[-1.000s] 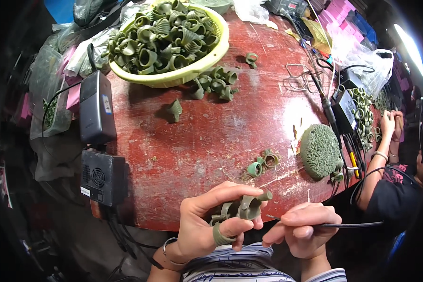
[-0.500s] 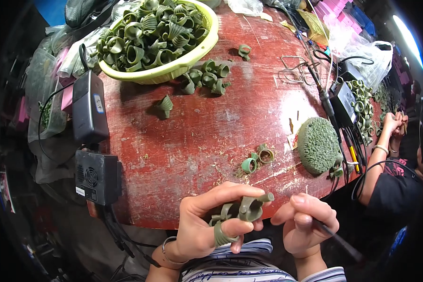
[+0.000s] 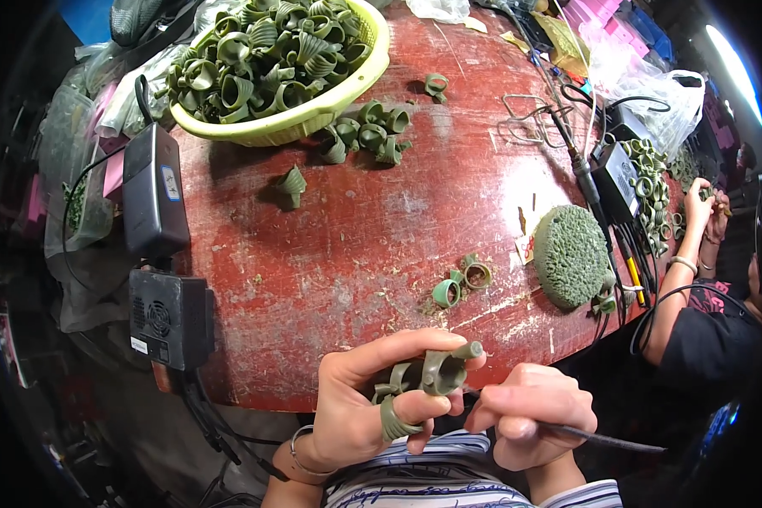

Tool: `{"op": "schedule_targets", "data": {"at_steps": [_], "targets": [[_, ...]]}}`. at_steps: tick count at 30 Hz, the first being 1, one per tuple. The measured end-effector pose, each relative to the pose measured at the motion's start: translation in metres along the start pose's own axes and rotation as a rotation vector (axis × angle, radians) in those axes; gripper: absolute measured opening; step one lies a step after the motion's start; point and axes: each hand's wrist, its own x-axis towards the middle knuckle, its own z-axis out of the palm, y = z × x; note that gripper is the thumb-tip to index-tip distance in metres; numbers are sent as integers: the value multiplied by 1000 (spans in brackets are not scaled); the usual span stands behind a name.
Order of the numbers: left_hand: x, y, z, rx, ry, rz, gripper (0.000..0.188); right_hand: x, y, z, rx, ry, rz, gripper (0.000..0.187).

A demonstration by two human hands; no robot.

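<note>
On the worn red table (image 3: 313, 245), a round yellow plastic basket (image 3: 271, 133) is set at the far left, and curved green pieces (image 3: 271, 55) are heaped in it. In front of it, a cluster of ribbed green cups (image 3: 368, 131) is seen, with a single green cone (image 3: 292, 184) nearer. A round, rough green block (image 3: 571, 256) is placed at the right; two small green rings (image 3: 476, 274) are seen to its left. At the table's left edge, a tall dark grey box (image 3: 154, 195) is placed behind a squat black box (image 3: 169, 317). Before the near edge, joined green rings (image 3: 438, 372) are held in the left hand (image 3: 356, 398); to their right, a thin dark tool (image 3: 626, 443) is held in the right hand (image 3: 538, 415).
</note>
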Motion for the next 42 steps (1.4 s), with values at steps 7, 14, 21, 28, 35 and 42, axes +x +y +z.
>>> {"op": "schedule_targets", "data": {"at_steps": [7,14,21,28,35,42], "targets": [[1,-3,3,-173,-25,-70,49,3,-2,16,-31,51,-42,29],[-2,-5,-3,-212,-66,-143,48,-3,6,15,-130,111,-50,22],[0,-7,-15,-238,-254,-87,46,3,2,11,-71,30,-77,21],[-3,-3,-3,-115,-81,-87,51,-6,4,7,-88,61,30,22],[-4,-1,-6,1,-24,-2,46,1,1,1,-30,22,41,18],[-1,-2,-21,330,-178,189,36,0,2,1,57,42,0,19]]}}
